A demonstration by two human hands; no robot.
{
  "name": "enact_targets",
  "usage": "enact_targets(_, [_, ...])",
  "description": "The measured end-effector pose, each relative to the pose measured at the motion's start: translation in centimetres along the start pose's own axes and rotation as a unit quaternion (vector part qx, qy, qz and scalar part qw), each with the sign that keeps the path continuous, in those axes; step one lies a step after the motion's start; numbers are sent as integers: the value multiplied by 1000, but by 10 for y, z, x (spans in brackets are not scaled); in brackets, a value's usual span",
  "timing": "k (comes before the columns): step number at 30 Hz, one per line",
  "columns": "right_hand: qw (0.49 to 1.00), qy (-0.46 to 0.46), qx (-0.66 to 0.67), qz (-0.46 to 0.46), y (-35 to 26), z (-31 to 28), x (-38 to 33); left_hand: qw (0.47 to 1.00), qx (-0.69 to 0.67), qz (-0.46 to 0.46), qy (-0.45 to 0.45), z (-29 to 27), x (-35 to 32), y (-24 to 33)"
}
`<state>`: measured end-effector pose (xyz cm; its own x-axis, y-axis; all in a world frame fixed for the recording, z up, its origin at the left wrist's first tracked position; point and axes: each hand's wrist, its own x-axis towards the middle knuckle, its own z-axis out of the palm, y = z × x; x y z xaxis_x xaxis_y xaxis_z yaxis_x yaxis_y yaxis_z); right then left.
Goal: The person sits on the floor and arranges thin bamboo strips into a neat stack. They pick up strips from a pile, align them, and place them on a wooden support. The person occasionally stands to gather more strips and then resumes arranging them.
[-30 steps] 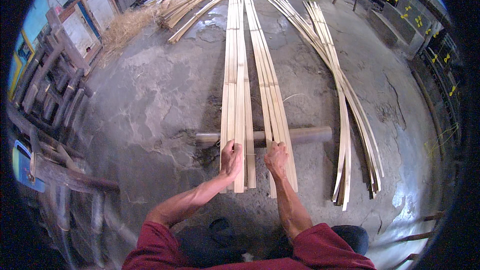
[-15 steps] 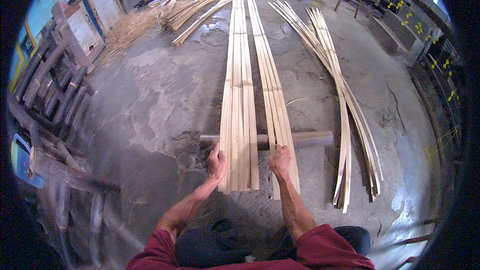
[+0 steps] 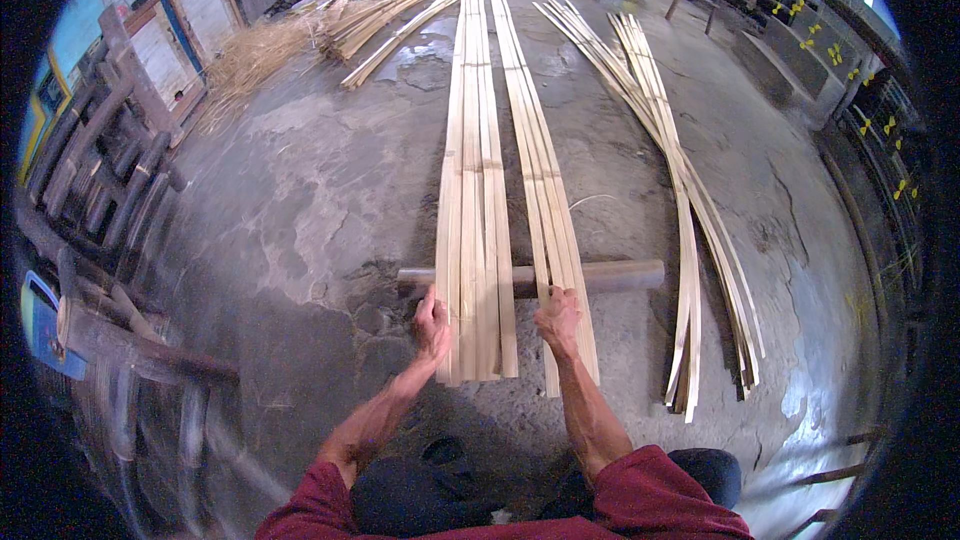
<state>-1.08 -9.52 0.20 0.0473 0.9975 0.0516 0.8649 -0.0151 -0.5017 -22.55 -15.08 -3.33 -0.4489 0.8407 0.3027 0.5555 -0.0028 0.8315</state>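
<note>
Left hand [image 3: 432, 325] grips the outer edge of the left slat bundle [image 3: 474, 190]. Right hand [image 3: 558, 318] presses flat on the near end of the right slat bundle [image 3: 540, 170]. Both bundles lie across a round pole [image 3: 610, 275] on the concrete floor [image 3: 300, 200]. A narrow gap runs between the bundles; loose strips [image 3: 680, 190] lie well off to the right.

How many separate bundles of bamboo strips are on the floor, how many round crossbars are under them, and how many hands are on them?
Bamboo strip bundles: 4 (left-hand bundle, right-hand bundle, loose bundle, far pile)
Round crossbar: 1
Hands: 2 (left hand, right hand)
Total: 7
</note>
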Motion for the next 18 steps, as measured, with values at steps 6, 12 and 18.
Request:
enact_targets(6, [999, -12, 46, 18, 0, 1, 1, 998, 50, -31, -19, -11, -15, 4])
enact_targets(12, [999, -21, 30, 33, -12, -13, 4, 997, 66, -33, -28, -9, -9, -4])
enact_targets(18, [975, -35, 221, 16, -11, -22, 4, 998, -35, 21, 43, -14, -18, 9])
